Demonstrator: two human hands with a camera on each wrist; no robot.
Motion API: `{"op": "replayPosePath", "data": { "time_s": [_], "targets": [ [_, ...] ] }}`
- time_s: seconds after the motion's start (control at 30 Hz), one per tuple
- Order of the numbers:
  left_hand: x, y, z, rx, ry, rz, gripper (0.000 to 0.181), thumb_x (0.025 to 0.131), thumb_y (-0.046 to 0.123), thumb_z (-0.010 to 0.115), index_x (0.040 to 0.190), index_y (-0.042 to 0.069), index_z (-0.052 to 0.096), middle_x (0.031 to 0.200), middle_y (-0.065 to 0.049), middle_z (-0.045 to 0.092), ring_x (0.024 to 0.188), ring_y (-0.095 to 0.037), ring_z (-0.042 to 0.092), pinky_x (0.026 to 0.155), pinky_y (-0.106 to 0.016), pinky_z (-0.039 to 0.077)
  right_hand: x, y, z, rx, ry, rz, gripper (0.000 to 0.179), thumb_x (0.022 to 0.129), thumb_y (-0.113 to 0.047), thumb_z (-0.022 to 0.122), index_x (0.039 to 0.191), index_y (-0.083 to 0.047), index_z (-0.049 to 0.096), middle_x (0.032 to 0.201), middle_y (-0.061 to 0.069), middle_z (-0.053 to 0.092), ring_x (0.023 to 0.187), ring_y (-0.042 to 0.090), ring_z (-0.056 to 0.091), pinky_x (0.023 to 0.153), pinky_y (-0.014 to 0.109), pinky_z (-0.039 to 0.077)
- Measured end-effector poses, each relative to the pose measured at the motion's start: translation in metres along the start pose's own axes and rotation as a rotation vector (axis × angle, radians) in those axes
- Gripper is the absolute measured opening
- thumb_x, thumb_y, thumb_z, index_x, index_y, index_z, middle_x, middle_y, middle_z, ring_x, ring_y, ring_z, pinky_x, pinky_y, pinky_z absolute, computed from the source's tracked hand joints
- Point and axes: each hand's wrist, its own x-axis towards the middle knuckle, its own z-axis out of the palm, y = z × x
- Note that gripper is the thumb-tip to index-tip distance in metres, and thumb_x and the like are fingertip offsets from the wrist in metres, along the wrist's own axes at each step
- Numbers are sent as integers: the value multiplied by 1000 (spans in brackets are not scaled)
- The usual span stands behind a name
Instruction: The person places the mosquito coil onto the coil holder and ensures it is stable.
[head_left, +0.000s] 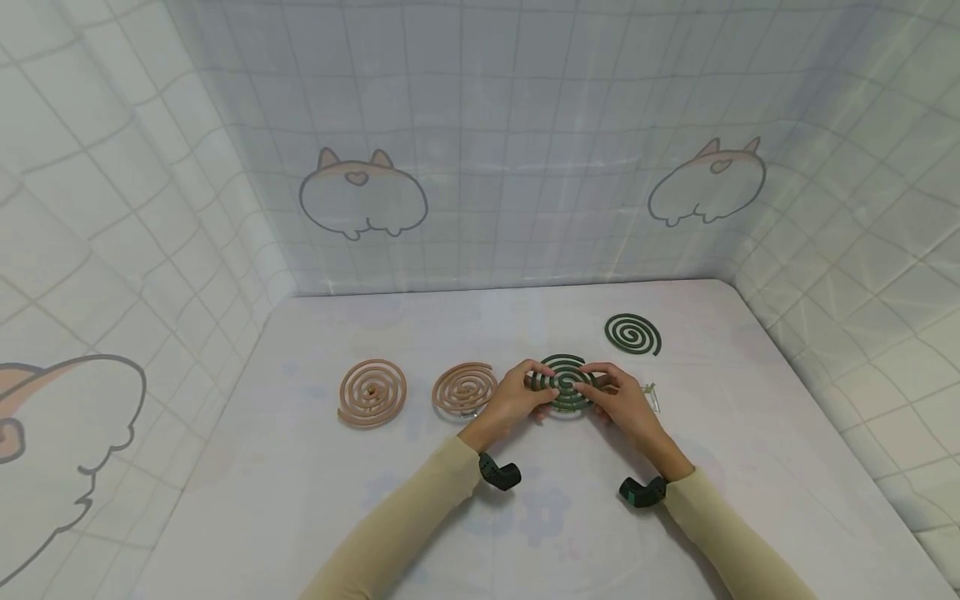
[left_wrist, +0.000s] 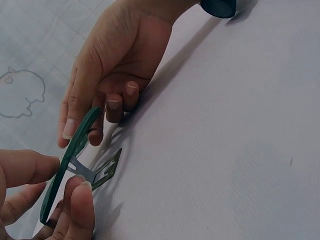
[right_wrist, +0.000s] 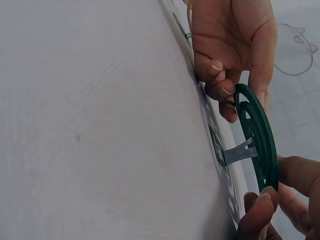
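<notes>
Both hands hold a green mosquito coil [head_left: 566, 383] level, one on each side. My left hand [head_left: 512, 398] pinches its left edge, thumb on top. On the opposite edge my right hand [head_left: 626, 407] has the same kind of grip. Under the coil, a small metal stand [right_wrist: 240, 152] meets its middle with an upright tongue. The stand's flat frame sits close over the white cloth. In the left wrist view, fingertips of the left hand [left_wrist: 77, 207] are right beside the stand.
Two brown coils lie to the left, a farther one [head_left: 372, 392] and a nearer one [head_left: 465, 390] with metal showing beneath its front. A second green coil [head_left: 632, 335] lies at the back right. Another metal stand [head_left: 652, 398] is just right of the right hand. Patterned cloth walls [head_left: 480, 167] enclose the table.
</notes>
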Motion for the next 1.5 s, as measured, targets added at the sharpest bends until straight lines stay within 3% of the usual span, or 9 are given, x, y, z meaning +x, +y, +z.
{"op": "replayPosePath", "data": {
  "time_s": [0.37,0.53,0.77,1.03,1.2,1.5],
  "targets": [
    [0,2,-3,58,46,7,31,94,11,77,122,10,64,95,-13,65,67,-23,68,63,-34,59,-1,-4,-2,-31,21,6,49,95,-29,78,136,-10,59,121,21,55,66,20,59,53,29,52],
    [1,5,-3,121,79,5,31,95,16,76,123,13,63,100,-9,65,75,-24,69,67,-33,55,-2,-4,-3,-29,30,9,48,95,-27,78,135,-10,59,121,21,54,65,20,59,52,29,52],
    [4,10,-1,156,120,26,34,95,16,75,125,11,61,115,-12,61,90,-19,63,72,-31,54,-5,-8,-6,-24,30,1,47,96,-26,77,136,-9,59,120,20,54,66,21,59,52,29,52],
    [8,17,-3,149,121,26,36,97,16,73,129,9,59,125,-18,58,111,-26,60,83,-35,54,-5,-11,-11,-62,57,-7,50,95,-29,77,137,-8,58,119,19,57,63,15,56,53,28,49],
    [12,20,-4,180,134,27,34,97,20,73,127,15,60,127,-13,58,119,-27,57,88,-38,54,-5,-14,-16,-51,76,-17,47,96,-23,76,136,-5,59,118,20,59,61,13,54,52,27,48],
    [20,30,-6,198,154,42,40,97,24,72,133,11,59,136,-18,56,122,-28,54,99,-46,49,-4,-19,-26,-30,97,-32,49,96,-21,76,138,-2,57,116,20,58,59,11,50,51,26,45]
  ]
}}
